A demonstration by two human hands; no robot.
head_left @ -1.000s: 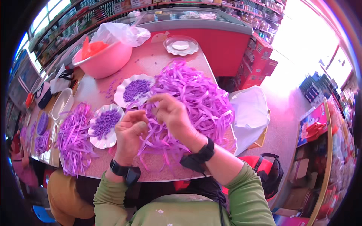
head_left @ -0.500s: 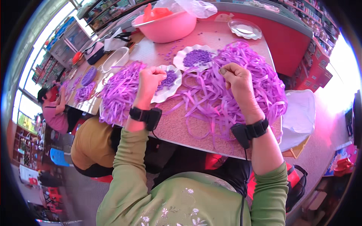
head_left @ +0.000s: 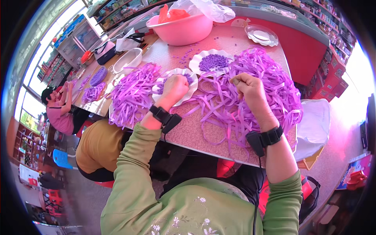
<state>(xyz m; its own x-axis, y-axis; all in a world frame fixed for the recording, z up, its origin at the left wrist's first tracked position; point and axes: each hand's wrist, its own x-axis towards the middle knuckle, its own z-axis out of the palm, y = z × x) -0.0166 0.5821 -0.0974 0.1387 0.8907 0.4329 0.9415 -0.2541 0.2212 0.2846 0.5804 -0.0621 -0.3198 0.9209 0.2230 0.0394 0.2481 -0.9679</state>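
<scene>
Over the near paper plate (head_left: 186, 74), your left hand (head_left: 175, 87) is fisted; your right hand (head_left: 247, 87) pinches a purple ribbon strip (head_left: 219, 102) trailing leftward.

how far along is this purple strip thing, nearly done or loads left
Done so far: one white plate holds a heap of small purple pieces, and a few lie loose on the table. In hand: the left hand is closed over a second plate, and the right hand pinches a strip from the big pile of purple strips. Left: that pile and another pile look largely unworked, so probably early.
</scene>
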